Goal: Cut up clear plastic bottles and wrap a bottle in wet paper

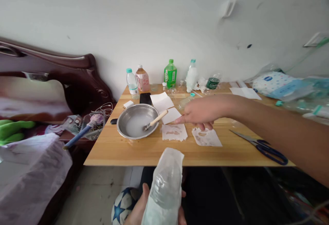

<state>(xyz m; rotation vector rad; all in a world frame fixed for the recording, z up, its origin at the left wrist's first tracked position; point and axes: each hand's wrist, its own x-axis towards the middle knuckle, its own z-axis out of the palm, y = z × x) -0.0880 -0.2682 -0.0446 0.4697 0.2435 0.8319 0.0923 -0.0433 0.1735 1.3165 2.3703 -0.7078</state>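
My left hand [140, 205] is wrapped round a clear plastic bottle [164, 187] coated in damp white paper, held tilted below the table's front edge. Over the table, my right hand [200, 111] reaches in from the right with its index finger stretched out and other fingers bent downward. That fingertip is at the lower corner of a white paper sheet [171, 115]; whether it touches is unclear. Beneath the hand lie two torn, wet-looking paper pieces, a left one [181, 133] and a right one [209, 139]. A wooden-handled brush [159, 118] leans in a metal basin [137, 122] of cloudy liquid.
Scissors [269, 151] lie at the table's right. Along the wall stand a clear bottle [132, 84], a pink-drink bottle [142, 79], a green bottle [170, 74] and a paper-covered bottle [191, 77]. A phone [145, 98] lies behind the basin. A ball [124, 204] is on the floor.
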